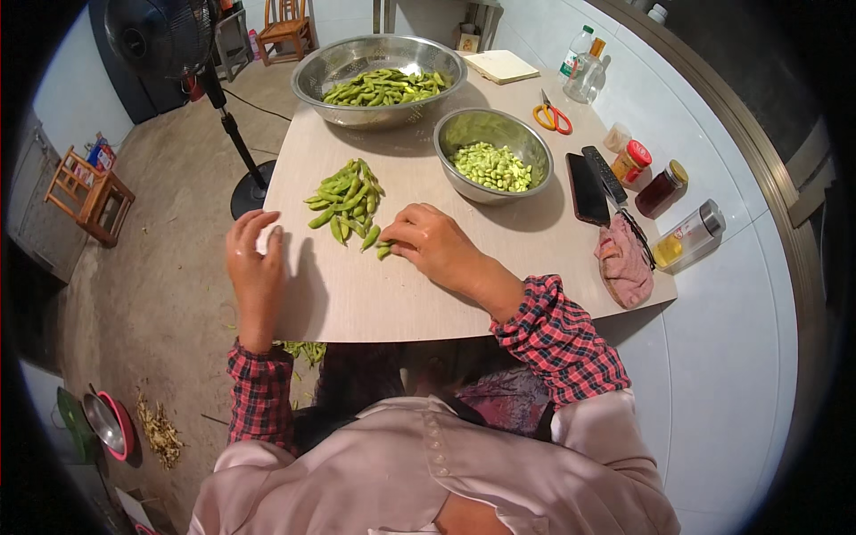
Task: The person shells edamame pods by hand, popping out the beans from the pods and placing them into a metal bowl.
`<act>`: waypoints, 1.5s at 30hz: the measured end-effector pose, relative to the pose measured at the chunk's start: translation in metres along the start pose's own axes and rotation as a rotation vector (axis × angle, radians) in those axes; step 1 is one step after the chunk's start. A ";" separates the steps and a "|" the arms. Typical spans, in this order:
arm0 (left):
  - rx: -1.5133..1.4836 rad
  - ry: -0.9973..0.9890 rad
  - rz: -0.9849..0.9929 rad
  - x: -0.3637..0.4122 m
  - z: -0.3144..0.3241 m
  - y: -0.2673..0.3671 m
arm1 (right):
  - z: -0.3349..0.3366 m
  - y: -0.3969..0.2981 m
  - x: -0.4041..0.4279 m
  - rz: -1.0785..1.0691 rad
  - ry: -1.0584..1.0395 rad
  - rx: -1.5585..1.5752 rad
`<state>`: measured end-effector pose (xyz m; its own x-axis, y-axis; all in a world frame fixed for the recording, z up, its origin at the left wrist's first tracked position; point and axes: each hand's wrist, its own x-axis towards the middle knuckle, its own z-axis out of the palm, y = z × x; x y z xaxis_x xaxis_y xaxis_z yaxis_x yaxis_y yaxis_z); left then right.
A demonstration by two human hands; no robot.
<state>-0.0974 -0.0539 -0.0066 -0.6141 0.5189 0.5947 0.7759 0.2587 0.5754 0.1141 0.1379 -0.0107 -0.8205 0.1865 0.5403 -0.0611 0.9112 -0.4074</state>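
My right hand point(438, 247) is at the table's middle, its fingertips closed on a green soybean pod point(383, 252). Just beyond those fingers lies a loose pile of soybean pods point(348, 197). My left hand point(257, 271) hovers at the table's left edge, fingers apart and nothing in them. A steel bowl point(493, 190) of shelled green beans point(493, 166) stands past my right hand. Farther back, a large perforated steel basin point(378, 119) contains many more unshelled pods point(384, 88).
Scissors point(552, 115), a notebook point(501, 65) and bottles point(585, 77) occupy the far right. Along the tiled wall are a phone point(588, 189), a remote point(604, 175), jars point(662, 189), a glass tumbler point(689, 235) and a pink cloth point(625, 261). A standing fan point(231, 127) is left of the table point(414, 307).
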 end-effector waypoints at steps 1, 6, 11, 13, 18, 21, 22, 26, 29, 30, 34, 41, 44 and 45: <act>0.001 0.000 -0.001 -0.002 0.004 0.008 | -0.001 0.000 -0.001 0.000 -0.001 0.001; -0.123 -0.092 0.132 -0.009 0.025 0.044 | -0.010 0.005 -0.003 0.132 0.087 0.045; -0.232 -0.179 0.086 -0.016 0.039 0.072 | -0.020 -0.002 0.004 0.131 0.190 0.032; -0.248 -0.159 0.135 -0.016 0.044 0.079 | -0.024 -0.006 0.005 0.248 0.154 0.149; -0.526 -0.238 -0.102 -0.019 0.050 0.094 | -0.021 -0.004 0.003 0.463 0.178 0.657; -0.521 -0.169 -0.037 -0.018 0.054 0.095 | -0.024 -0.005 0.004 0.420 0.155 0.647; -0.488 -0.127 0.029 -0.018 0.054 0.095 | -0.024 -0.006 0.004 0.420 0.154 0.649; -0.444 -0.205 0.068 -0.019 0.053 0.098 | -0.026 -0.012 0.004 0.469 0.108 0.694; -0.427 -0.120 0.065 -0.019 0.051 0.106 | -0.026 -0.012 0.003 0.514 0.066 0.710; -0.365 -0.070 0.154 -0.017 0.050 0.107 | -0.026 -0.011 0.003 0.539 0.037 0.670; -0.247 0.001 0.411 -0.016 0.052 0.103 | -0.027 -0.014 0.005 0.552 0.043 0.722; -0.200 0.046 0.470 -0.020 0.054 0.100 | -0.030 -0.014 0.004 0.703 -0.020 1.023; -0.167 0.048 0.497 -0.022 0.055 0.100 | -0.027 -0.013 0.002 0.681 -0.013 1.028; -0.158 0.043 0.502 -0.022 0.055 0.099 | -0.027 -0.013 0.002 0.669 -0.011 1.012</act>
<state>0.0016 0.0053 0.0062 -0.1803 0.5130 0.8392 0.9469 -0.1405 0.2893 0.1281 0.1358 0.0156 -0.8644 0.5029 -0.0018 -0.0351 -0.0638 -0.9973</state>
